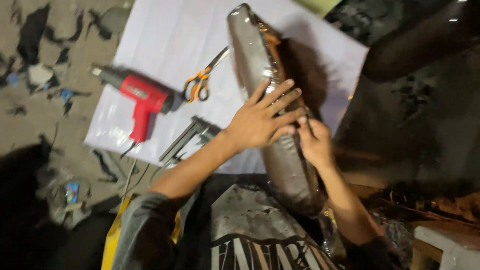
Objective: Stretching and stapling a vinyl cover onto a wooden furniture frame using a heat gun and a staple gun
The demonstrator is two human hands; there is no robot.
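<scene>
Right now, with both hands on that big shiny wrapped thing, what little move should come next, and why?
Probably smooth the clear plastic film down along the edge. The left hand lies flat with fingers spread on the long brown plastic-wrapped cushion, while the right hand pinches at its edge beside it. The red heat gun and orange-handled scissors lie untouched on the white sheet.

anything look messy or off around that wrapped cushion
Yes: dark scraps litter the floor left of the white sheet. The clear film on the cushion looks wrinkled where the left hand presses flat; the right hand pinches its edge.
</scene>
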